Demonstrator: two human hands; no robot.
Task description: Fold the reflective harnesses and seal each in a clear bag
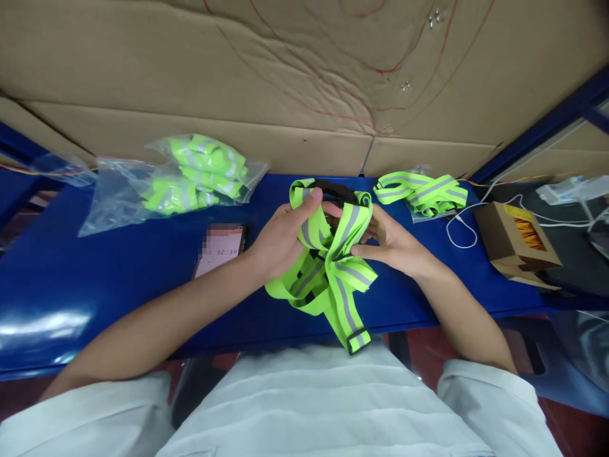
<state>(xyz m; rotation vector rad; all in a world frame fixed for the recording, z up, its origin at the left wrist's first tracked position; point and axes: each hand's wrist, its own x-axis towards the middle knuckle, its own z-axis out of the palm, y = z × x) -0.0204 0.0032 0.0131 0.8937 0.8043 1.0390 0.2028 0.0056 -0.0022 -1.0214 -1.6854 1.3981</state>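
Observation:
A neon-yellow reflective strap harness (349,231) with grey stripes is gathered between my hands above the blue table. Its black buckle part (335,189) lies at the top, and a black slider (358,341) hangs at the low end near the table's front edge. My left hand (285,238) grips the harness from the left, thumb pressed on the strap by the black part. On the other side my right hand (387,241) holds the straps, with its thumb in front and the other fingers partly hidden behind them.
Clear plastic bags (126,190) with folded neon straps (204,168) lie at the back left. A phone (221,247) rests left of my hands on the blue table (143,254). Another folded strap bundle (425,193), a white cable (464,235) and an open cardboard box (509,244) are on the right.

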